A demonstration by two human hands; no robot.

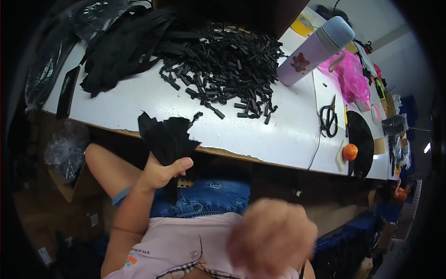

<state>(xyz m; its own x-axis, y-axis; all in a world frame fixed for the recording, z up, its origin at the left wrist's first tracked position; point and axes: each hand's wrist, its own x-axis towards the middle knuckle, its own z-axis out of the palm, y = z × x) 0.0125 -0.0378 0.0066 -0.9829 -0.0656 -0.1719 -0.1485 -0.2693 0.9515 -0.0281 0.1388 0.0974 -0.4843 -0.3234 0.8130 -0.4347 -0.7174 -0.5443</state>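
My left hand (162, 173) is closed round a bunch of black fabric strips (167, 137) at the table's front edge. Their upper ends fan out over the white tabletop, and a dark tail hangs below the fist. Just beyond the bunch lies one small black zipper-pull-like piece (197, 117). My right hand (274, 237) is raised close to the camera, off the table, and smeared by motion. Its fingers cannot be made out. Farther back spreads a large heap of similar small black pieces (227, 67), with a pile of black fabric strips (125, 49) left of it.
A lilac bottle (311, 56) with a grey lid stands right of the heap. Beyond it are black-handled scissors (329, 120), a notepad (323, 93), an orange fruit (350, 152) and a pink plastic bag (348, 76). A dark flat bar (68, 93) lies at the table's left end.
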